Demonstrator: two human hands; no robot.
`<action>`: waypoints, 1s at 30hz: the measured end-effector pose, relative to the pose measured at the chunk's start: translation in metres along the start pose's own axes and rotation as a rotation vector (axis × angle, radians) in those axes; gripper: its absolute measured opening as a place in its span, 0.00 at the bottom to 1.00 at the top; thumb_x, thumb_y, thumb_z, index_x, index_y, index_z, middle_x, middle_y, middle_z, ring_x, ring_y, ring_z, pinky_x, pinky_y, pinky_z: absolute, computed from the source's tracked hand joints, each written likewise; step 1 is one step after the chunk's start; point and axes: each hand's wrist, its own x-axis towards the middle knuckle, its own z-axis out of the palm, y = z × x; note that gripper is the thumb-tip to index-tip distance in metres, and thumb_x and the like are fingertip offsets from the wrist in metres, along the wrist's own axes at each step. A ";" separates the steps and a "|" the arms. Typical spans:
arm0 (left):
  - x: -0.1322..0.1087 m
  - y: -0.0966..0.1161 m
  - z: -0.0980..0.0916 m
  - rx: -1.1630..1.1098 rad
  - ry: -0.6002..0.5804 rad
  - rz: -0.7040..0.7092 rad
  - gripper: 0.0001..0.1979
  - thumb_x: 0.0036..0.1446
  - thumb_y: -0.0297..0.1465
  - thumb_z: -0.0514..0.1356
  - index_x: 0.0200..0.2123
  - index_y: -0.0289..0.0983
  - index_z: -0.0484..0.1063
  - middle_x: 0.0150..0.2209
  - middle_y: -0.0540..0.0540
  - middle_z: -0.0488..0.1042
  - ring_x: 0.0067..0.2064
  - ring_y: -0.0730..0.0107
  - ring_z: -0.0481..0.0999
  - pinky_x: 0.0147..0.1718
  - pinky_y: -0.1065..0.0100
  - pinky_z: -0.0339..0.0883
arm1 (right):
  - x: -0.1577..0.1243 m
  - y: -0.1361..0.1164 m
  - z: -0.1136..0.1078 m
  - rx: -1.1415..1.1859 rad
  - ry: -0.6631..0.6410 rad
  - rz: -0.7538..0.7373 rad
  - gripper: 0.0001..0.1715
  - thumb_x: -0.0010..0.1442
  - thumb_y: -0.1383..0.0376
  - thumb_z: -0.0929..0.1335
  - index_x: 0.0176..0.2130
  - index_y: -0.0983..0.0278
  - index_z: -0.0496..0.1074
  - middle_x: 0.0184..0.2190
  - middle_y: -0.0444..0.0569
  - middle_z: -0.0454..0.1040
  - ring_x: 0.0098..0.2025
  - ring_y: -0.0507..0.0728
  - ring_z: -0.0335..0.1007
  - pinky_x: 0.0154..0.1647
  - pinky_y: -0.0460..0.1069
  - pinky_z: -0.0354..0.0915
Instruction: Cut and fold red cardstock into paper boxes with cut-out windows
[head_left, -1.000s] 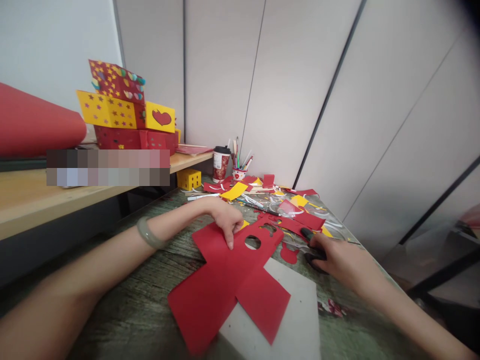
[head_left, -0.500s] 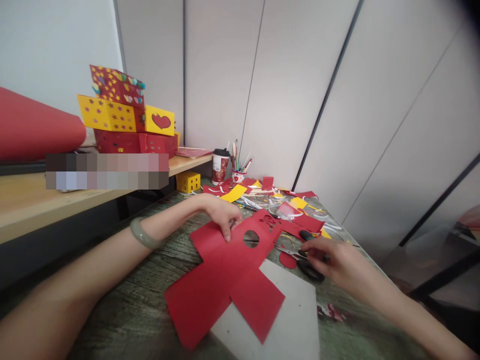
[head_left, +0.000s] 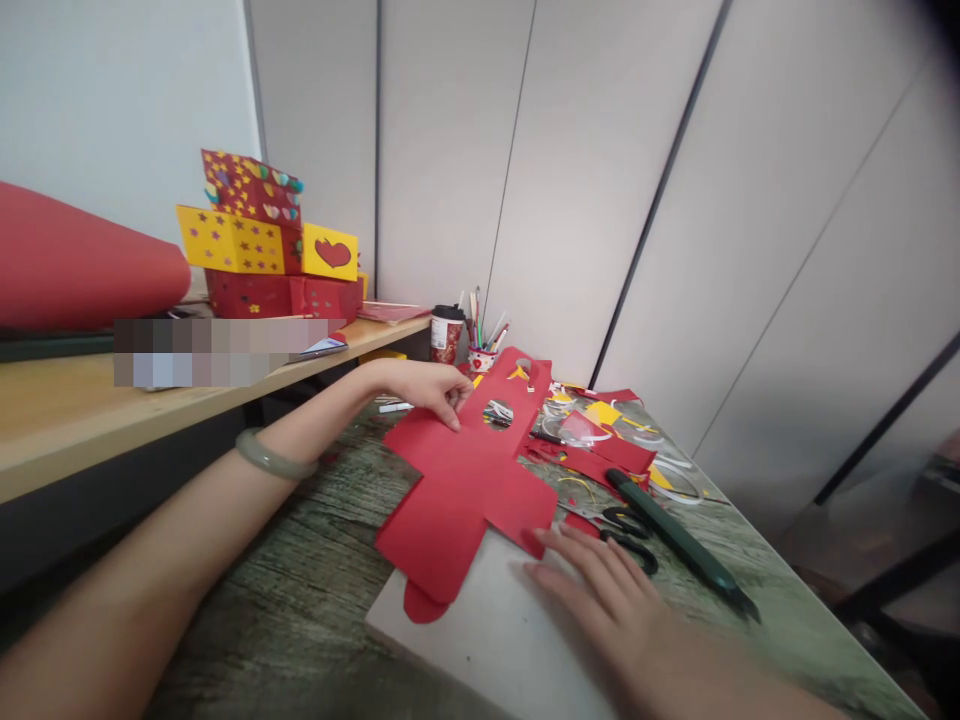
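My left hand point(head_left: 439, 392) pinches the left edge of a red card cut-out point(head_left: 465, 490), a cross-like sheet with a round hole and a shaped opening near its far end. The far part is raised off the table, tilted over the scraps. A rounded red piece point(head_left: 426, 605) pokes out beneath its near flap. My right hand point(head_left: 600, 590), fingers spread, is over a white board point(head_left: 480, 650), its fingertips at the card's right flap. Beyond that hand lie black-handled scissors point(head_left: 630, 540) and a dark green utility knife point(head_left: 682, 545).
Red, yellow and white paper scraps point(head_left: 600, 440) litter the table's far right. A lidded paper cup point(head_left: 446, 335) and a pot of pens point(head_left: 484, 357) stand at the back. Stacked decorated boxes point(head_left: 259, 245) and a red roll point(head_left: 82, 260) rest on the left shelf point(head_left: 330, 365).
My right hand has come away from the knife, leaving it lying on the table, and moved left to the card's flap. The far end of the red card has risen.
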 end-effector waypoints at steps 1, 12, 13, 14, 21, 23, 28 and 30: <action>-0.003 -0.001 -0.003 -0.002 0.028 0.007 0.13 0.44 0.37 0.60 0.26 0.34 0.61 0.24 0.52 0.62 0.26 0.75 0.62 0.23 0.74 0.53 | 0.000 0.001 -0.004 0.005 -0.013 0.050 0.51 0.36 0.59 0.72 0.58 0.65 0.55 0.61 0.62 0.48 0.59 0.77 0.41 0.52 0.73 0.44; -0.018 0.004 -0.019 -0.032 0.243 0.081 0.13 0.46 0.36 0.59 0.22 0.36 0.58 0.21 0.54 0.58 0.24 0.77 0.58 0.23 0.73 0.51 | 0.011 -0.002 -0.012 -0.043 0.042 0.169 0.47 0.49 0.48 0.63 0.59 0.73 0.52 0.61 0.60 0.47 0.61 0.66 0.43 0.58 0.60 0.47; -0.018 0.004 -0.019 -0.038 0.253 0.084 0.13 0.46 0.36 0.59 0.22 0.35 0.58 0.21 0.54 0.58 0.24 0.77 0.58 0.23 0.73 0.51 | 0.012 0.001 -0.010 -0.060 0.045 0.158 0.48 0.49 0.46 0.63 0.59 0.73 0.52 0.60 0.60 0.48 0.61 0.67 0.43 0.58 0.61 0.47; -0.018 0.005 -0.019 -0.046 0.261 0.087 0.13 0.46 0.37 0.59 0.23 0.35 0.59 0.21 0.54 0.58 0.24 0.78 0.58 0.23 0.73 0.51 | 0.012 0.003 -0.009 -0.071 0.040 0.152 0.49 0.48 0.44 0.62 0.59 0.72 0.52 0.60 0.60 0.48 0.61 0.67 0.43 0.58 0.62 0.46; -0.013 0.009 -0.016 -0.115 0.372 0.089 0.13 0.46 0.38 0.60 0.26 0.34 0.62 0.23 0.53 0.60 0.26 0.78 0.60 0.24 0.73 0.51 | 0.008 0.009 -0.013 0.170 0.125 0.251 0.39 0.56 0.48 0.57 0.59 0.68 0.52 0.61 0.57 0.48 0.61 0.62 0.44 0.59 0.59 0.47; -0.011 0.012 -0.014 -0.139 0.395 0.088 0.13 0.46 0.38 0.59 0.26 0.34 0.61 0.23 0.53 0.61 0.26 0.78 0.60 0.24 0.73 0.51 | 0.011 0.011 -0.012 0.313 0.227 0.300 0.32 0.59 0.51 0.56 0.55 0.69 0.56 0.58 0.58 0.55 0.59 0.60 0.51 0.58 0.56 0.51; -0.007 0.016 -0.010 -0.171 0.360 0.067 0.12 0.46 0.36 0.59 0.27 0.33 0.63 0.23 0.52 0.62 0.26 0.78 0.61 0.25 0.73 0.52 | 0.015 0.026 -0.021 0.537 0.444 0.330 0.21 0.57 0.54 0.60 0.47 0.62 0.63 0.49 0.51 0.68 0.51 0.58 0.63 0.50 0.53 0.61; -0.006 0.014 -0.008 -0.175 0.288 0.049 0.11 0.45 0.35 0.60 0.27 0.33 0.65 0.24 0.52 0.64 0.26 0.77 0.62 0.25 0.74 0.52 | 0.013 0.036 -0.031 0.532 0.519 0.354 0.19 0.56 0.54 0.61 0.44 0.62 0.65 0.47 0.51 0.69 0.49 0.59 0.65 0.48 0.54 0.62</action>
